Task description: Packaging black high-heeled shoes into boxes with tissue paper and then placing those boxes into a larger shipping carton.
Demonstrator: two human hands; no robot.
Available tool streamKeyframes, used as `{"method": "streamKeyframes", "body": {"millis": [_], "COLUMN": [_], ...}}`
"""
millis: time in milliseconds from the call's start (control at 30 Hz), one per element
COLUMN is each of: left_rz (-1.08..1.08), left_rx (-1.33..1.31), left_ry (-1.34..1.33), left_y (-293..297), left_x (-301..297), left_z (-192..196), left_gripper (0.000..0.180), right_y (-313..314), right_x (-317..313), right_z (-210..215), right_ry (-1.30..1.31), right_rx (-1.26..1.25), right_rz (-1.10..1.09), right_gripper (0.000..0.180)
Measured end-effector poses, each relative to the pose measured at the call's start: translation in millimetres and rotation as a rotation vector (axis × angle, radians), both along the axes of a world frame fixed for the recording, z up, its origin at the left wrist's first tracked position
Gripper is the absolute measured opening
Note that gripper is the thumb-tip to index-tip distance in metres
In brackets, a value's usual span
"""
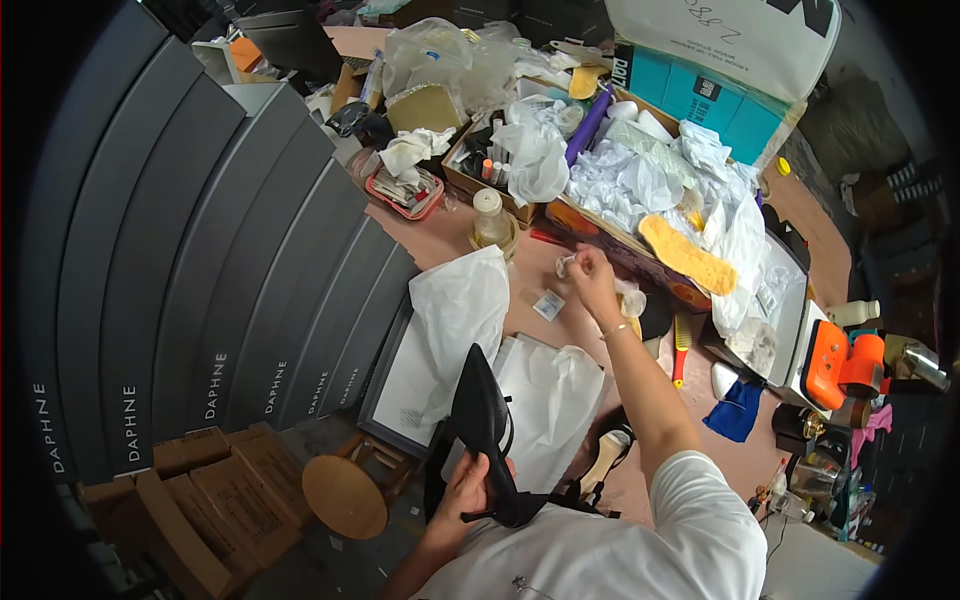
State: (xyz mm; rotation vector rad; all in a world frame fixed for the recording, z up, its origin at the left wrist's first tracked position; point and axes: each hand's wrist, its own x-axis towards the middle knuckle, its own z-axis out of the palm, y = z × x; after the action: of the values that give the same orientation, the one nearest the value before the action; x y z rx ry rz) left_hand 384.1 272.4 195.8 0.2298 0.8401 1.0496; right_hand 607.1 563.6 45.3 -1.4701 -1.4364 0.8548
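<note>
My left hand (467, 487) is wrapped round a black high-heeled shoe (478, 405), held low in front of my body with its toe pointing up and away. My right arm reaches across the table, and my right hand (593, 275) has its fingers pinched together beside a small crumpled whitish wad (563, 267). Whether the wad is between the fingertips I cannot make out. Just below lies a small clear packet (548, 305). White wrapping paper (560, 385) spreads over the table and an open grey shoebox (385, 375). Another black shoe (606, 458) lies near my right elbow, partly hidden.
Tall stacks of grey shoeboxes (190, 260) rise on the left, with a round wooden stool (345, 495) below. A carton of crumpled white plastic (630, 170) stands behind my right hand, near a glue bottle (490, 220). A yellow-and-red brush (682, 350) and blue cloth (733, 410) lie rightward.
</note>
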Motion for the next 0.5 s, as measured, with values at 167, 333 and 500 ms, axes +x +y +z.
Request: {"method": "streamKeyframes", "body": {"millis": [167,333,500], "left_rz": [-0.042,-0.031,0.031], "left_rx": [-0.001,-0.013,-0.015], "left_ry": [-0.057,-0.164,-0.115], "left_y": [14,5,0], "left_x": [0,-3,-13], "left_z": [6,6,8], "left_gripper": [0.047,0.037,0.036], "right_y": [-13,24,58], "right_x": [-8,-44,-83], "right_z": [97,129,146], "right_ry": [0.930,0.538,-0.049], "right_rx": [-0.250,-0.150,0.064], "right_rz": [0.165,0.301,0.399], "right_gripper": [0.009,0.009,0.016]}}
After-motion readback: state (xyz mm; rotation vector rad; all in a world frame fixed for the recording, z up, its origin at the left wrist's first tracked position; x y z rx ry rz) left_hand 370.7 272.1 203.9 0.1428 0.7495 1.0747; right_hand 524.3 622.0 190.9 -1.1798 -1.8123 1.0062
